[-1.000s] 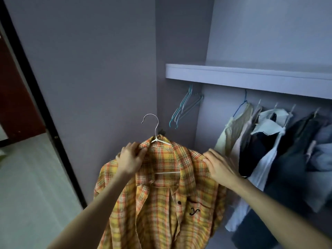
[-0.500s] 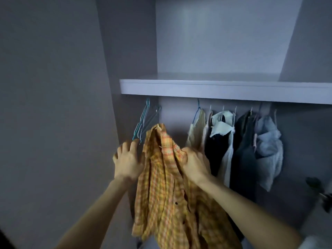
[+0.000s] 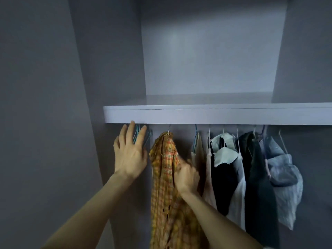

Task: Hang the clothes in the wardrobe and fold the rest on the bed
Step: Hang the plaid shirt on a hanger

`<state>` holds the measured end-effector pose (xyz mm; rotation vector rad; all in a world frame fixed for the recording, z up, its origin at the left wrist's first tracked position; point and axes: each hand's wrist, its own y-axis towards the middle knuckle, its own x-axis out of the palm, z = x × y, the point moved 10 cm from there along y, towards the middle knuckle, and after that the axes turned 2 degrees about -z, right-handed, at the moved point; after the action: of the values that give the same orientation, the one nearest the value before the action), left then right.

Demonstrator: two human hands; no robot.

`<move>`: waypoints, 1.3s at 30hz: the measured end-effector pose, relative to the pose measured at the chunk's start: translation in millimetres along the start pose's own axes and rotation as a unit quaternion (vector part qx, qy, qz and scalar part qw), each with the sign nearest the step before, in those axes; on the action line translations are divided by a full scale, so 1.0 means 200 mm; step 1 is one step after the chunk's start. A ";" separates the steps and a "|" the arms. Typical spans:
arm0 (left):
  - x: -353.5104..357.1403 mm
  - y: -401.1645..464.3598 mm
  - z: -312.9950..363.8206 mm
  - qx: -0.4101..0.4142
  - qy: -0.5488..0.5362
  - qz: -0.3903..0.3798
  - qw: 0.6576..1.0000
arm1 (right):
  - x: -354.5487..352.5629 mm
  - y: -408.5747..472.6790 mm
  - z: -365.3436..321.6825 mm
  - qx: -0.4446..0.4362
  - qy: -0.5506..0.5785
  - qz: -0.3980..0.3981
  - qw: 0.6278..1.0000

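Note:
An orange and yellow plaid shirt [image 3: 162, 177] hangs edge-on from a white wire hanger [image 3: 168, 131] whose hook goes up behind the wardrobe shelf [image 3: 215, 115]. My right hand [image 3: 186, 175] grips the shirt's right shoulder, fingers curled into the cloth. My left hand [image 3: 130, 153] is off the shirt, fingers spread and straight, raised in front of the empty teal hangers [image 3: 142, 135] just left of the shirt. The rail itself is hidden behind the shelf edge.
Several garments hang to the right: a beige top [image 3: 199, 153], a black and white piece [image 3: 224, 159], a dark garment [image 3: 255, 168] and a grey striped shirt [image 3: 283, 173]. The wardrobe's side wall [image 3: 45, 123] stands close on the left.
The shirt has gone up under the shelf and turned edge-on. My left hand has let go of it and lifted toward the empty hangers. My right hand keeps its hold.

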<state>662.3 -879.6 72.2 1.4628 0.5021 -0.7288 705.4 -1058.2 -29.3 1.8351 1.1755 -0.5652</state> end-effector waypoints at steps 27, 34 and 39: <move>0.29 0.23 0.03 0.144 0.077 -0.047 0.985 | 0.41 0.14 -0.09 0.003 -0.139 -0.035 0.990; 0.16 -0.09 -0.14 0.036 -0.064 -0.105 0.992 | 0.23 -0.16 -0.16 -0.092 -0.088 -0.054 0.990; -0.01 -0.41 -0.17 -0.032 -0.143 -0.075 0.986 | 0.04 -0.49 -0.22 -0.137 0.053 -0.103 0.984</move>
<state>607.2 -841.9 14.5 1.2435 0.4124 -1.0165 619.4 -998.2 -52.5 1.5339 1.4499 -0.4004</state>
